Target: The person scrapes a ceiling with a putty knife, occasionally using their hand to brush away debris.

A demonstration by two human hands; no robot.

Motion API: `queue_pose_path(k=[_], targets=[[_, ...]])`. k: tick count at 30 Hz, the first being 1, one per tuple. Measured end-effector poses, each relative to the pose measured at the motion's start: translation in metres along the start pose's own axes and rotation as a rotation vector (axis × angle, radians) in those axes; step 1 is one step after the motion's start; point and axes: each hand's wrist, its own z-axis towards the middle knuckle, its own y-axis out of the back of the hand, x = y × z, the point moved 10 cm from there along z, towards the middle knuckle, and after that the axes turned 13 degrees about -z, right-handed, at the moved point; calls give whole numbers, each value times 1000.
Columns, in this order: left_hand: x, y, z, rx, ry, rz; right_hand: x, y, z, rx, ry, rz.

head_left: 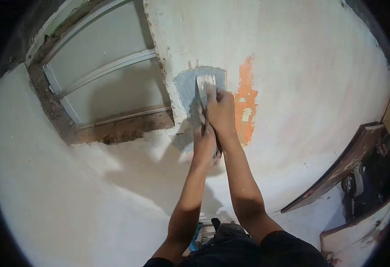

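Observation:
A putty knife (207,80) with white filler smeared on its blade points up the wall, over a grey patch (183,84). My right hand (221,111) is closed on it, thumb lying along the blade. Just below and to the left, my left hand (205,144) is closed with its fingers curled round something dark and narrow, mostly hidden; I cannot tell what it is. The two hands overlap in this view. To the right of the knife is an orange patch (245,111) with ragged edges, and the wall (301,80) around both is off-white.
At left, a recessed window (110,71) with white bars has a rough, broken plaster edge and a brown sill (128,127). A dark wood-framed opening (333,169) is at lower right, with a motorcycle (353,183) beyond it. My arms cast shadows on the wall.

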Motion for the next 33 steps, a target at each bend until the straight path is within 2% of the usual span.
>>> queue_pose_path(k=[3,5,6,7,9,10,13,14,15,17,18,19,21,22,25,26,28,30,33], targets=[[-4,-8,-4,-27,-75,-60,-19,-9,3,39,-76,82],[-30,-4,-6,-229,-145,-63,-4,-6,23,-1,-21,-87],[-35,-18,-17,-53,55,69,-17,-21,30,130,-165,97],[-32,-18,-13,-55,66,68,-12,-18,27,131,-175,91],[-23,-18,-13,-27,39,-51,-7,-18,13,180,-238,271],[-25,-18,-19,-82,42,-33,5,-1,14,82,-108,32],[-23,-24,-22,5,-6,-75,-10,-6,11,52,-117,-46],[-25,-21,-17,-77,9,-57,-8,-4,20,57,-66,-65],[-33,-23,-8,-77,5,-60,6,-1,26,59,-62,-65],[-36,-35,3,52,51,65,11,-14,38,191,-215,221],[-31,-35,3,63,23,23,1,-12,57,55,40,33],[-24,-36,0,72,9,25,-2,-13,53,47,53,39],[-6,-22,-3,-23,-22,-83,-5,3,27,-76,100,-188],[1,-20,-1,36,23,-66,-14,-1,17,41,-65,-159],[-15,-17,8,-4,-95,-73,-2,-5,33,5,17,-244],[-30,-27,-9,-7,111,-40,8,-10,44,5,44,-89],[-29,-27,-8,12,125,-21,4,-13,45,24,5,-75],[-22,-29,-4,116,120,-29,-1,-14,40,89,-79,-105],[-2,-15,-9,31,75,-126,-10,-8,17,62,-82,-166]])
